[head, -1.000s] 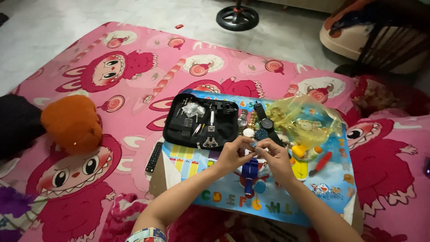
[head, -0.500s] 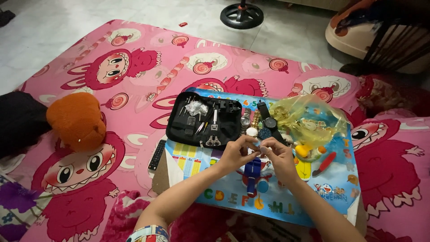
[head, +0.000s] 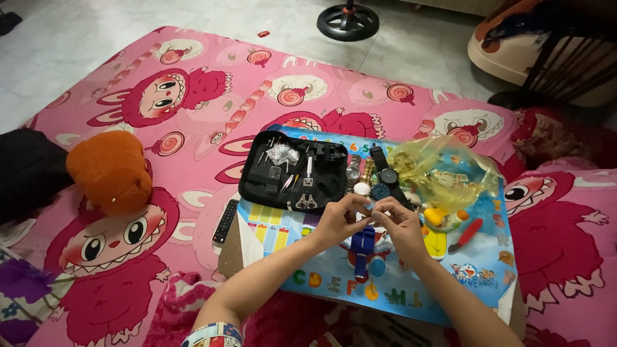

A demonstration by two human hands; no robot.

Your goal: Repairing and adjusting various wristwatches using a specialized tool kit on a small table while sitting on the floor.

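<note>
My left hand (head: 339,220) and my right hand (head: 400,226) meet fingertip to fingertip over a small low table (head: 479,270) covered with a colourful cartoon sheet. They pinch something tiny between them; I cannot tell what it is. Just below the hands lies a blue tool (head: 363,245). Behind the hands lie several wristwatches (head: 387,175), one black with a dark strap. An open black tool case (head: 295,172) with metal tools sits to the left of the watches.
A crumpled yellow plastic bag (head: 443,168) lies at the table's right rear, a red-handled tool (head: 467,234) beside it. A black remote (head: 225,221) rests on the pink cartoon mat (head: 193,90). An orange plush (head: 110,171) sits left. A fan base (head: 348,20) stands behind.
Both hands stay together over the table, with only small finger movements. The view has shifted slightly.
</note>
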